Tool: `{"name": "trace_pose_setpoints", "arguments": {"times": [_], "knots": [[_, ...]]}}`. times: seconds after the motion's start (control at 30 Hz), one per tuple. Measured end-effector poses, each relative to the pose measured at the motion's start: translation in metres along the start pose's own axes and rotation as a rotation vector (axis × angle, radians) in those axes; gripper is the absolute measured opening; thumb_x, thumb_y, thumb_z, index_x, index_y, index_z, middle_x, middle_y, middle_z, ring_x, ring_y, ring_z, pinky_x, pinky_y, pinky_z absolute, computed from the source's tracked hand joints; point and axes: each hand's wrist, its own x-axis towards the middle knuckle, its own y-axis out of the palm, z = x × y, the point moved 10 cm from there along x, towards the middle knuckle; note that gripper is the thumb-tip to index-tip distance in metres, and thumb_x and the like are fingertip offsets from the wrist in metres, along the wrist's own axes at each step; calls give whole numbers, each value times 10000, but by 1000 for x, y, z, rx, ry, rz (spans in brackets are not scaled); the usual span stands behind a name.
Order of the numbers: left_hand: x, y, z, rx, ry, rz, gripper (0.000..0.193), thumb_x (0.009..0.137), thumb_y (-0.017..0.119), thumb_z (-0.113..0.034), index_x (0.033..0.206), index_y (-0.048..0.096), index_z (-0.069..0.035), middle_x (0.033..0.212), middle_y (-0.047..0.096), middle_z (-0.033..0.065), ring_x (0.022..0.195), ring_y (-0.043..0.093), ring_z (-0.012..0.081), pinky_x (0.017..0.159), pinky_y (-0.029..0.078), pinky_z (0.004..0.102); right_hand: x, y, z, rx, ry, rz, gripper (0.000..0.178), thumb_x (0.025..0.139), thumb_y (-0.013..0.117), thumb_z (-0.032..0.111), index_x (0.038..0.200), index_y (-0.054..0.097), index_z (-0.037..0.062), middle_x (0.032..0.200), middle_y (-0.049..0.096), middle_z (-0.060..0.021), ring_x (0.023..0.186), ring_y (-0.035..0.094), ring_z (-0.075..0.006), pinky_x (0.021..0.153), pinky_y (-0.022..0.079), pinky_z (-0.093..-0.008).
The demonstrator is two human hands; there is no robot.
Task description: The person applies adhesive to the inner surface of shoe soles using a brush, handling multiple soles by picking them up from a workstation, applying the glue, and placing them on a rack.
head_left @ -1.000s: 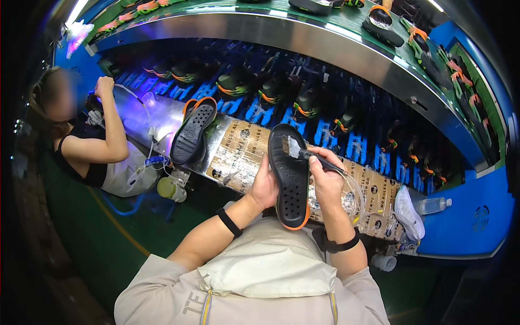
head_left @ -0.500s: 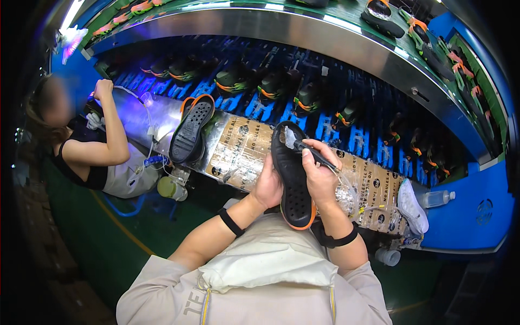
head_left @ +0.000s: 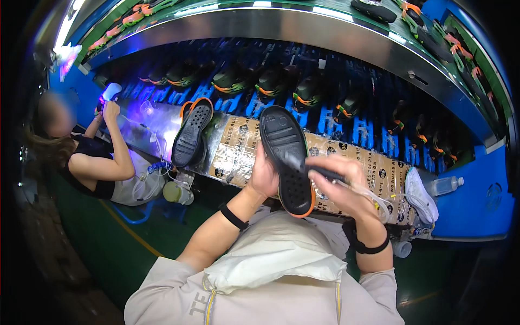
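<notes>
Two bare hands are at work at the bench, and I take the black sole (head_left: 286, 151) between them as the middle of a clock, twelve pointing away from the person. It stands slanted above the bench's near edge, orange rim towards six, with ridges at its upper end and small holes lower down. The left hand (head_left: 264, 176), at about eight, is closed on its side edge, thumb along the rim, the other fingers mostly hidden behind. Just beside it, at four, the right hand (head_left: 346, 181) is curled around a dark, slim tool (head_left: 325, 172); motion blurs the fingers, and I can't tell whether the tip touches the sole. Clear tubing (head_left: 383, 205) loops below that wrist.

Plenty of print here: the brown bench covering (head_left: 235, 149) carries rows of dark capital lettering and round black emblems under shiny film. Towards seven, grey block letters (head_left: 200, 304) mark the person's pale shirt, partly lost in folds. A round dark emblem (head_left: 493, 192) sits on the blue panel past three.

Between nine and ten, another orange-rimmed sole (head_left: 187, 141) leans on the metal. Between three and four lies a white shoe-shaped piece (head_left: 421, 195), a clear bottle (head_left: 447, 186) beyond it. Dark shoes (head_left: 309, 92) line blue racks around twelve. At nine, a co-worker (head_left: 103, 162) raises a hand.
</notes>
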Motion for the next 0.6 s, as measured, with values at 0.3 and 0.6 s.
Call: {"name": "trace_pose_setpoints", "arguments": {"times": [0.3, 0.6], "knots": [[-21, 7, 9, 95, -8, 71, 830, 1124, 201, -732, 1636, 458, -132, 1577, 583, 99, 1438, 586, 261, 1235, 470, 460, 18, 33, -6, 222, -119, 144, 253, 902, 812, 47, 1152, 816, 5, 978, 780, -145, 862, 733, -250, 789, 571, -364], [-9, 10, -7, 132, 18, 6, 797, 1098, 316, -741, 1548, 557, -129, 1490, 657, 109, 1333, 668, 273, 1148, 551, 477, 9, 30, 19, -26, -339, 183, 252, 850, 848, 101, 1096, 808, 71, 843, 718, -77, 834, 687, -276, 856, 475, -401]]}}
